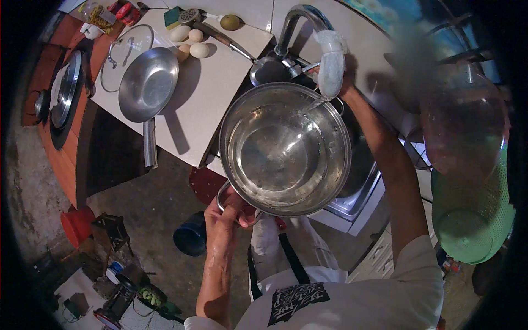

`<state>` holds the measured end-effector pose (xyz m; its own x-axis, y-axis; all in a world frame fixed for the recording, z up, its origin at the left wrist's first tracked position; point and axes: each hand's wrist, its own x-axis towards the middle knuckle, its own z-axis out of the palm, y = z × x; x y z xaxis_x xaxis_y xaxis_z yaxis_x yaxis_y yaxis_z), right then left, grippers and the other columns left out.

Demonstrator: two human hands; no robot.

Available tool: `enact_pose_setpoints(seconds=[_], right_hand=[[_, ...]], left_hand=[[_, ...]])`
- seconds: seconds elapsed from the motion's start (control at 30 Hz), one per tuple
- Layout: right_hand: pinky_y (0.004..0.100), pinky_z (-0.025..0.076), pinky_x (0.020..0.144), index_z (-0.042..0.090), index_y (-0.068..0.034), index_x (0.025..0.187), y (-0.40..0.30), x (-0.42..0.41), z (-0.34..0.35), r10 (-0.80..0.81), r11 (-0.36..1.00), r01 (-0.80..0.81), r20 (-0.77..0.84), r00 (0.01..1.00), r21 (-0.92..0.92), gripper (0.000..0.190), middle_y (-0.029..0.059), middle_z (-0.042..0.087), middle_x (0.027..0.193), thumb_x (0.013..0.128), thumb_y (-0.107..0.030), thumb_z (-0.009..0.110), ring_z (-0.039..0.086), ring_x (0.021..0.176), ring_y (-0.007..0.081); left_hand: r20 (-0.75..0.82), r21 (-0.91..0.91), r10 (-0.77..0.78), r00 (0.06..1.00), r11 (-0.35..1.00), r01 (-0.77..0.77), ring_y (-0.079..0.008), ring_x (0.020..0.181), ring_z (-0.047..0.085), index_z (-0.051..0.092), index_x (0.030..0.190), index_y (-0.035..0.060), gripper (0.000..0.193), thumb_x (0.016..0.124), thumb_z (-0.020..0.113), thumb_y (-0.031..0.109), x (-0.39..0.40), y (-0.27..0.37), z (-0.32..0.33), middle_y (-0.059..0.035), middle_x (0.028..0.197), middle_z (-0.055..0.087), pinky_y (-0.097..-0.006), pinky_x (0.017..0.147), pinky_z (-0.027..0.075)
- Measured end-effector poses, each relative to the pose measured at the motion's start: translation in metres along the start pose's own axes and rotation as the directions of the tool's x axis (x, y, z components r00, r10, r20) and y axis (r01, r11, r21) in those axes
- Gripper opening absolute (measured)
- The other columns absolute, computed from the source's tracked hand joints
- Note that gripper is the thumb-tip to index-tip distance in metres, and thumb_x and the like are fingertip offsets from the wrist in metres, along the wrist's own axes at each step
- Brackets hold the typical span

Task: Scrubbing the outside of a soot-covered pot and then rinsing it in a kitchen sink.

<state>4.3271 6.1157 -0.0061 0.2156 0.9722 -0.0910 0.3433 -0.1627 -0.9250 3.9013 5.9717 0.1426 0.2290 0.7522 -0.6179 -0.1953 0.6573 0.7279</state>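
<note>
A wide stainless steel pot (264, 203) is held over the sink (358, 177), tilted slightly, with clear water (280, 156) in its bottom. My left hand (227, 212) grips the pot's near loop handle (221, 197). From the curved metal faucet (293, 20), its spout end wrapped in white cloth (331, 62), a stream of water (315, 103) runs into the pot. Behind that cloth, my right hand (350, 86) is mostly hidden near the faucet lever (311, 67); its grip does not show.
Left on the white counter (218, 95) are a steel frying pan (148, 84), a glass lid (128, 53), several eggs (199, 50) and a skimmer (214, 31). A ladle (270, 71) lies by the faucet. Green colander (470, 222) at right; dark bucket (189, 234) on the floor.
</note>
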Motion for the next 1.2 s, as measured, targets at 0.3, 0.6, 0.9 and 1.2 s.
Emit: enact_pose_setpoints(seconds=[0.3,0.6,0.9,1.2], right_hand=[[0.0315,0.053,0.046,0.061,-0.005,0.093,-0.001,-0.002,0.004,0.082,0.993,-0.079,-0.030,0.996,0.093,0.018,0.0074,0.064,0.082,0.084,-0.018,0.069,0.061,0.062,0.0160],[0.0323,0.051,0.058,0.064,-0.004,0.097,0.014,0.000,-0.002,0.107,0.994,-0.108,-0.028,0.994,-0.013,0.023,0.0119,0.067,0.086,0.086,-0.025,0.064,0.063,0.071,0.0185],[0.0331,0.049,0.070,0.067,-0.004,0.101,0.022,0.006,0.000,0.127,0.985,-0.130,-0.030,0.991,-0.115,0.032,0.0164,0.069,0.090,0.087,-0.031,0.058,0.065,0.080,0.0210],[0.0338,0.048,0.073,0.068,-0.002,0.097,0.033,0.008,0.000,0.083,0.990,-0.090,-0.069,0.994,-0.108,0.034,0.0196,0.068,0.086,0.086,-0.032,0.057,0.065,0.080,0.0213]], left_hand=[[-0.012,-0.015,-0.011,1.000,1.000,0.011,-0.0107,0.051,0.055,0.058,0.113,-0.0031,0.028,0.087,0.056,0.007,0.000,0.001,0.001,-0.0107,0.086,0.067,-0.0266,0.053,0.052],[-0.022,0.015,-0.032,0.999,0.999,0.033,-0.0110,0.051,0.056,0.058,0.113,-0.0018,0.030,0.085,0.058,0.009,0.001,0.000,0.001,-0.0107,0.083,0.067,-0.0273,0.052,0.053],[-0.031,0.012,-0.023,0.999,1.000,0.024,-0.0114,0.051,0.055,0.058,0.112,-0.0026,0.030,0.085,0.058,0.008,-0.001,0.004,0.004,-0.0104,0.080,0.066,-0.0268,0.052,0.052],[-0.005,0.003,-0.027,1.000,1.000,0.027,-0.0110,0.051,0.055,0.059,0.112,-0.0028,0.029,0.085,0.059,0.009,0.000,0.005,0.006,-0.0103,0.081,0.066,-0.0264,0.053,0.051]])
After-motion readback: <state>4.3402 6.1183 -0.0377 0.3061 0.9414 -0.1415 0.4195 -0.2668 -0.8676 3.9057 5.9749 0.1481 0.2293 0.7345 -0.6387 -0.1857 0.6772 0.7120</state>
